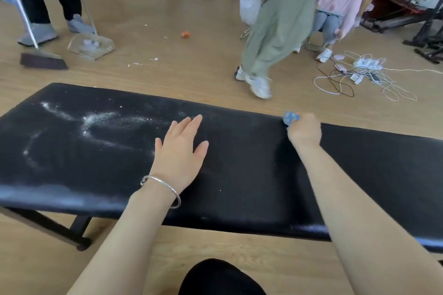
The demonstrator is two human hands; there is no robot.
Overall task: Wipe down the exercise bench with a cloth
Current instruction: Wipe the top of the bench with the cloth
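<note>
Plainly the exercise bench (239, 187) is the biggest thing here, lying across the view. It is best wiped in long, overlapping strokes along its length. Its pad is flat, black and faintly glossy, like vinyl, with rounded edges.

White powder (100, 120) covers the left part, and I judge most of the job remains there. It should be gathered toward one edge rather than smeared, since it lies in loose streaks and fine specks.

The left hand (179, 148) rests flat near the middle, with straight, slightly spread fingers holding nothing. It can brace the pad but ought to lift clear of the cloth's path.

The right hand (304, 132) sits at the bench's far edge, curled tight round a small blue cloth (290, 117). Only a patterned tuft shows past the knuckles. Opening the wad to a broader face would likely pick up more.

A thin silver bangle (163, 185) circles the left wrist.
</note>
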